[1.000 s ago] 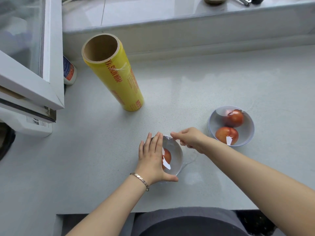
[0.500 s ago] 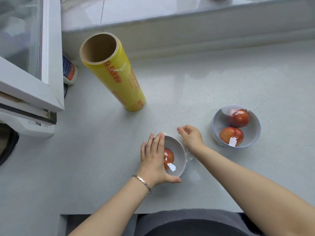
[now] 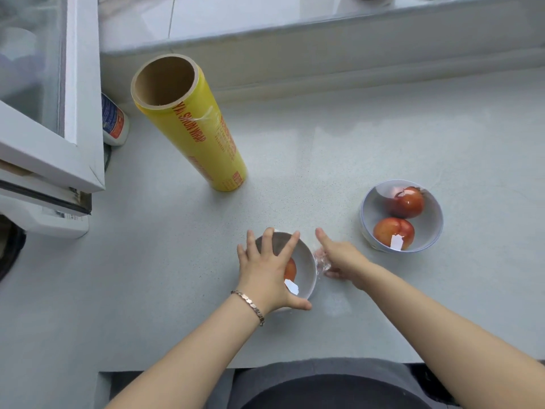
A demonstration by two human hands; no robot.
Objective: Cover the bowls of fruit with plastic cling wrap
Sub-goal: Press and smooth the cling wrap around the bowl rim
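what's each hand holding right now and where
The left hand lies flat over the near bowl, steadying its rim. The right hand pinches loose cling wrap at the bowl's right side.

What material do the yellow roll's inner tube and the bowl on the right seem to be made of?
The inner tube looks like brown cardboard: matte, with a thick, pale cut rim. The right bowl seems to be glazed ceramic, though glossy plastic is possible: it is smooth and pale, with a thin blue line below its rim.
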